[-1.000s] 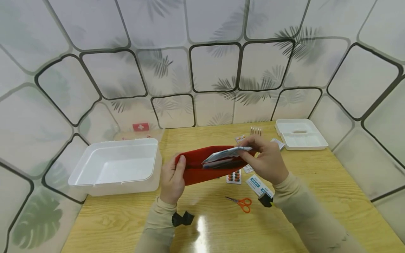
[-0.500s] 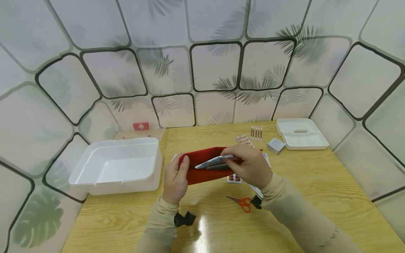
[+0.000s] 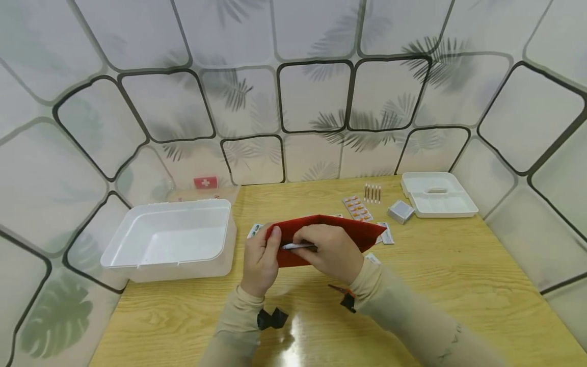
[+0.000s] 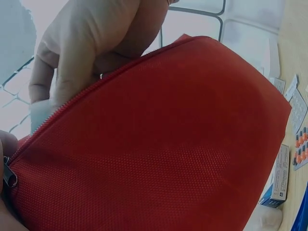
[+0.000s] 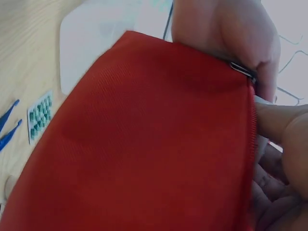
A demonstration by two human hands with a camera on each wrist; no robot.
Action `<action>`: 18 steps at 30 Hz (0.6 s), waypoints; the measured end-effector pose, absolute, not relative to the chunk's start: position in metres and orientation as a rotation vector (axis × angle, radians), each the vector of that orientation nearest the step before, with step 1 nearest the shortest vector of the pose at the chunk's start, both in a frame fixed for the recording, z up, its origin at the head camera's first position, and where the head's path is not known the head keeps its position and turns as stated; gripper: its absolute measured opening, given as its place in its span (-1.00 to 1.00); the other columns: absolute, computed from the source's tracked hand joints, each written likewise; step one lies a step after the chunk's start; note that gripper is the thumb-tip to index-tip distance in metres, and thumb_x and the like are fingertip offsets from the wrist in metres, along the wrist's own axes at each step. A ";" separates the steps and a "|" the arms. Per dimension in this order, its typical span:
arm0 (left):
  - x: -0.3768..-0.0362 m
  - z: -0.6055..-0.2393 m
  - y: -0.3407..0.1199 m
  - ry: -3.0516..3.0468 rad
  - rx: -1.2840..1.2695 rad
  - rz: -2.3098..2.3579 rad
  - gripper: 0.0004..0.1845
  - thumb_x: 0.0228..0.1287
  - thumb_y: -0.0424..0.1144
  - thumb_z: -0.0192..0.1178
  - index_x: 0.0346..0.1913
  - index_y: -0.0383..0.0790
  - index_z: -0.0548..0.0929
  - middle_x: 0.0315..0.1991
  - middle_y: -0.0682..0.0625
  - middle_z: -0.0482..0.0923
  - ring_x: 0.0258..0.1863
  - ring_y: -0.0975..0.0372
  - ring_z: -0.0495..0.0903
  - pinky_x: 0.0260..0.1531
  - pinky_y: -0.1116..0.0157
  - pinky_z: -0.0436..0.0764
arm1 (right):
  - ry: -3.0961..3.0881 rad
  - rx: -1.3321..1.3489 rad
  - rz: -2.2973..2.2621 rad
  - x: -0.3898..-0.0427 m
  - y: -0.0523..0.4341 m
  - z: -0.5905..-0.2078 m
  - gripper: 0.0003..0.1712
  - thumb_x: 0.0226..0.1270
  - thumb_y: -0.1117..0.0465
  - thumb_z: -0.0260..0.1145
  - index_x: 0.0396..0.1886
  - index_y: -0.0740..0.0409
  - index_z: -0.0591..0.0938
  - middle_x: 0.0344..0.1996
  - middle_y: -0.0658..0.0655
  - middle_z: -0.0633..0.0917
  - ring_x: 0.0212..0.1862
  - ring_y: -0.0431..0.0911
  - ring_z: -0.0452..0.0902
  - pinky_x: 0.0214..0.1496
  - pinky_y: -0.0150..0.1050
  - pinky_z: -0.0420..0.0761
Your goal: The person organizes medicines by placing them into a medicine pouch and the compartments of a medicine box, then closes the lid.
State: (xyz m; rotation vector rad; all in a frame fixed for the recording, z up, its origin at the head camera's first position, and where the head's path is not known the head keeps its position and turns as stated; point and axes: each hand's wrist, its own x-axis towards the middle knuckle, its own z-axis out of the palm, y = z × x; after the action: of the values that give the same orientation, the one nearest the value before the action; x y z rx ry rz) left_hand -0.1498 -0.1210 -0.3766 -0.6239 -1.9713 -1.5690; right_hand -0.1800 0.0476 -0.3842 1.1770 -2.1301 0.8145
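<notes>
A red zip pouch [image 3: 367, 233] is held up over the table, its zipped mouth spread apart. My left hand [image 3: 260, 261] grips the pouch's left end, thumb on the near side, beside the metal zip pull [image 4: 9, 175]. Fingers of my right hand [image 3: 331, 251] reach into the mouth and pinch a thin pale packet [image 3: 292, 246]. The packet's pale edge shows past the zip in the left wrist view, while most of it is hidden by the hand and pouch.
A white box [image 3: 183, 269] stands at left, a white compartment tray [image 3: 442, 206] at back right. Between lie an orange-capsule blister pack [image 3: 356, 209], cotton swabs [image 3: 372, 193] and a small clear box [image 3: 401, 211]. Scissors [image 3: 338, 289] lie partly under my right wrist. Blue tweezers [image 5: 8, 137] lie near a green blister pack [image 5: 40, 117].
My right hand has slid left along the pouch's mouth with the packet, which now sits lower inside. My left hand keeps its grip on the left end.
</notes>
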 end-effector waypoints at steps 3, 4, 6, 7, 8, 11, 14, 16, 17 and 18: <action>-0.149 -0.376 -0.121 -1.977 -0.623 -1.571 -0.80 0.34 -0.61 -0.07 -0.27 -0.49 0.60 -0.42 -0.23 0.63 -0.43 0.11 0.61 -0.40 0.35 0.59 | -2.124 1.143 0.801 -0.177 0.041 -0.386 -0.83 -0.02 0.23 0.56 -0.41 0.09 0.72 -0.43 -0.04 0.67 -0.33 -0.20 0.58 -0.24 -0.35 0.61; -0.152 -0.381 -0.121 -1.976 -0.627 -1.574 -0.79 0.36 -0.59 -0.07 -0.25 -0.46 0.61 -0.41 -0.21 0.64 -0.43 0.13 0.61 -0.41 0.34 0.59 | -2.129 1.115 0.782 -0.176 0.039 -0.387 -0.84 -0.02 0.21 0.56 -0.41 0.07 0.74 -0.43 -0.04 0.67 -0.31 -0.19 0.58 -0.23 -0.34 0.61; -0.155 -0.386 -0.121 -1.983 -0.623 -1.579 -0.78 0.38 -0.56 -0.07 -0.23 -0.44 0.62 -0.40 -0.19 0.65 -0.44 0.15 0.61 -0.42 0.32 0.60 | -2.145 1.059 0.721 -0.175 0.036 -0.387 -0.86 -0.02 0.18 0.57 -0.41 0.03 0.78 -0.43 -0.05 0.68 -0.30 -0.17 0.57 -0.22 -0.32 0.61; -0.157 -0.391 -0.122 -1.986 -0.617 -1.582 -0.78 0.40 -0.53 -0.07 -0.22 -0.41 0.62 -0.40 -0.17 0.65 -0.44 0.17 0.61 -0.42 0.32 0.60 | -2.147 1.041 0.686 -0.174 0.034 -0.387 -0.86 -0.02 0.17 0.57 -0.42 0.02 0.79 -0.44 -0.05 0.68 -0.31 -0.16 0.56 -0.23 -0.31 0.61; -0.160 -0.395 -0.122 -1.985 -0.613 -1.582 -0.78 0.41 -0.51 -0.07 -0.21 -0.40 0.63 -0.40 -0.16 0.65 -0.43 0.18 0.60 -0.42 0.32 0.60 | -2.151 1.034 0.657 -0.174 0.033 -0.387 -0.87 -0.02 0.17 0.57 -0.42 0.02 0.79 -0.45 -0.05 0.69 -0.32 -0.15 0.55 -0.23 -0.30 0.61; -0.165 -0.406 -0.123 -1.984 -0.583 -1.581 -0.78 0.44 -0.44 -0.06 -0.21 -0.36 0.63 -0.39 -0.13 0.65 -0.41 0.20 0.59 -0.39 0.31 0.60 | -2.155 1.065 0.573 -0.172 0.029 -0.387 -0.86 0.00 0.21 0.55 -0.38 0.07 0.79 -0.42 -0.03 0.72 -0.30 -0.13 0.60 -0.15 -0.26 0.59; -0.168 -0.411 -0.125 -1.983 -0.547 -1.569 -0.78 0.45 -0.41 -0.04 -0.22 -0.34 0.64 -0.40 -0.11 0.65 -0.39 0.19 0.59 -0.37 0.32 0.59 | -2.157 1.114 0.549 -0.171 0.026 -0.388 -0.85 0.06 0.30 0.50 -0.32 0.13 0.76 -0.38 -0.01 0.74 -0.29 -0.15 0.64 -0.09 -0.26 0.59; -0.169 -0.411 -0.126 -1.990 -0.530 -1.561 -0.79 0.44 -0.42 -0.02 -0.23 -0.35 0.65 -0.40 -0.11 0.65 -0.39 0.19 0.60 -0.35 0.33 0.58 | -2.162 1.121 0.562 -0.169 0.025 -0.389 -0.84 0.08 0.36 0.46 -0.29 0.16 0.74 -0.36 0.01 0.74 -0.27 -0.15 0.66 -0.09 -0.27 0.60; -0.169 -0.410 -0.126 -1.996 -0.523 -1.558 -0.79 0.43 -0.44 -0.02 -0.23 -0.35 0.65 -0.40 -0.11 0.65 -0.39 0.19 0.60 -0.36 0.34 0.57 | -2.164 1.119 0.576 -0.169 0.025 -0.389 -0.84 0.10 0.38 0.43 -0.29 0.16 0.73 -0.36 0.01 0.74 -0.27 -0.15 0.66 -0.09 -0.28 0.61; -0.169 -0.410 -0.126 -2.002 -0.511 -1.559 -0.79 0.42 -0.45 -0.02 -0.24 -0.36 0.65 -0.41 -0.12 0.65 -0.39 0.19 0.59 -0.36 0.36 0.56 | -2.165 1.114 0.593 -0.168 0.024 -0.390 -0.84 0.12 0.40 0.40 -0.28 0.16 0.72 -0.36 0.01 0.74 -0.26 -0.15 0.66 -0.11 -0.29 0.62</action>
State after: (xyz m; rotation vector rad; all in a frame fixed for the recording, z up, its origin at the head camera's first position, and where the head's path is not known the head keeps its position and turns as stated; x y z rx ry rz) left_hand -0.1690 -0.1265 -0.4097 -0.5111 -2.0018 -1.5590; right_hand -0.1683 0.0245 -0.3899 1.1140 -2.1645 0.5931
